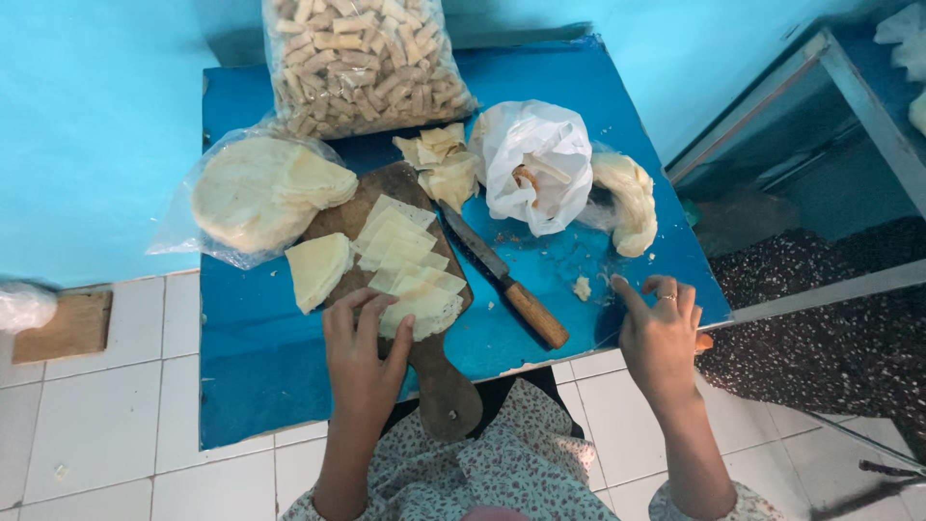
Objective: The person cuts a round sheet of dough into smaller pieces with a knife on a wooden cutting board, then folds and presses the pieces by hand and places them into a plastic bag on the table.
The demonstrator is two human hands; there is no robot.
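The dough strips (410, 275) lie on the board (439, 376), just left of the knife (506, 280); they look thin, light, soft and tearable, best lifted flat by an edge. Pale, cream, cut rectangular. The left hand (362, 352) rests spread-fingered on them, gripping nothing; the right hand (661, 333), loosely curled, holds nothing at the table (251, 376) edge.
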